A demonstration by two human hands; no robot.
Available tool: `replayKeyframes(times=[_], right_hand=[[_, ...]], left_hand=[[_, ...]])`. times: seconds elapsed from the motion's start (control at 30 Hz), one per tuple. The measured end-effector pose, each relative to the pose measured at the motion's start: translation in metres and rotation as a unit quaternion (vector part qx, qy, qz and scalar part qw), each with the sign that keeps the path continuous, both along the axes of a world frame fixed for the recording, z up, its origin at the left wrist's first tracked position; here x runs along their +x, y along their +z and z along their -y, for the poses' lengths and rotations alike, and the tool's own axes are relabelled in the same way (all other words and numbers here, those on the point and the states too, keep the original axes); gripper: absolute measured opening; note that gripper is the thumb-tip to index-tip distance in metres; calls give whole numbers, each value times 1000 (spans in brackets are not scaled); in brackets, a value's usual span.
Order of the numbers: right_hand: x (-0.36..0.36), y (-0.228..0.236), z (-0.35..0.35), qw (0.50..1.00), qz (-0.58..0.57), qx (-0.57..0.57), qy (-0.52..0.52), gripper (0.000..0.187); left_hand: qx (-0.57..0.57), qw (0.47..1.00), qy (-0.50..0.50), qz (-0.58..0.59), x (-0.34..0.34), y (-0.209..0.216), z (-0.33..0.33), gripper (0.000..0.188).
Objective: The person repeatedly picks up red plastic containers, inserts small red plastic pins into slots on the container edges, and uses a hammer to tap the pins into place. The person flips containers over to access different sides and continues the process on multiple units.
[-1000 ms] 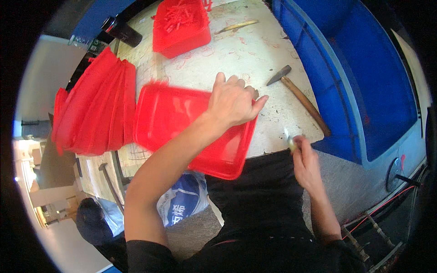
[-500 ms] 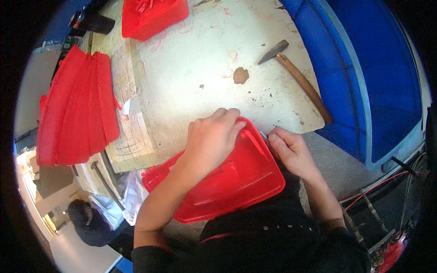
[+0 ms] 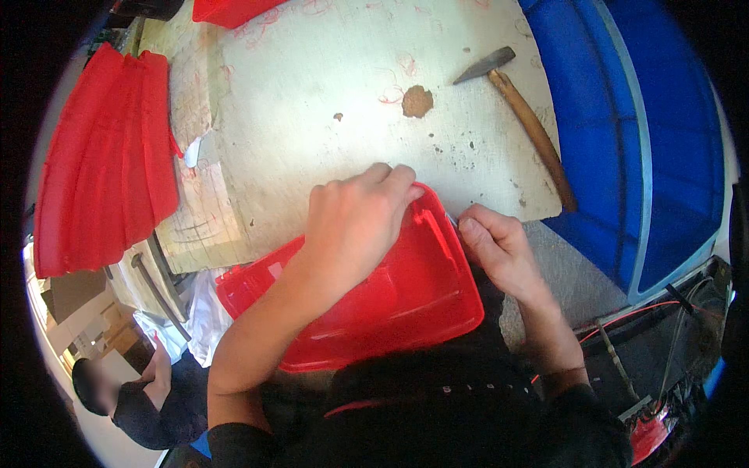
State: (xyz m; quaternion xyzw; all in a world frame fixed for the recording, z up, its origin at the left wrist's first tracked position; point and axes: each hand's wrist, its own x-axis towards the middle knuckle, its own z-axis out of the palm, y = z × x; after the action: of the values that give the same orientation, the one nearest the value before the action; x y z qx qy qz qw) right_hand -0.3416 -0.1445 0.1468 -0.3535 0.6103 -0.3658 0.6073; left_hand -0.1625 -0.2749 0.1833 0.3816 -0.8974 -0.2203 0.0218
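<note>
A red plastic tub (image 3: 390, 316) with a raised rim is tilted against my body at the near edge of the worktable. My left hand (image 3: 355, 222) reaches across it, fingers closed over the rim at the far right corner. Just outside the right-hand rim, my right hand (image 3: 503, 249) is closed, thumb bent over the fingers. From it a thin, metal-tipped tool (image 3: 451, 220) points at the tub's edge; most of this tool is hidden by the fingers.
A hammer (image 3: 538, 134) with a wooden handle lies on the pale worktable (image 3: 312, 86). Nested red plastic pieces (image 3: 109, 164) stand at left, another red tub (image 3: 234, 9) at the far edge. A large blue bin (image 3: 593, 156) borders the right. Lower left, another person (image 3: 160, 413) sits near a white plastic bag (image 3: 209, 316).
The view has shifted, so the table things sit higher and the blue bin farther right. Both hands stay at the tub's rim. The other person's face and arm have come into sight.
</note>
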Motion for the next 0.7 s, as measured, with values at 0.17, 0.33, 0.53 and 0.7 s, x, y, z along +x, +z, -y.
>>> replayKeyframes(times=[0.17,0.33,0.53,0.7], right_hand=[[-2,6,-10,999,-6,27,19,22],[-5,9,-36,998,-29,41,33,20],[-9,25,-113,981,-162,47,94,11],[-11,45,-121,979,-197,41,28,9]], left_hand=[[4,1000,0,-4,2,-3,-1,13],[6,1000,-9,0,2,-2,-1,13],[11,1000,-14,-11,3,-1,0,13],[9,999,-38,-5,6,-4,4,16]])
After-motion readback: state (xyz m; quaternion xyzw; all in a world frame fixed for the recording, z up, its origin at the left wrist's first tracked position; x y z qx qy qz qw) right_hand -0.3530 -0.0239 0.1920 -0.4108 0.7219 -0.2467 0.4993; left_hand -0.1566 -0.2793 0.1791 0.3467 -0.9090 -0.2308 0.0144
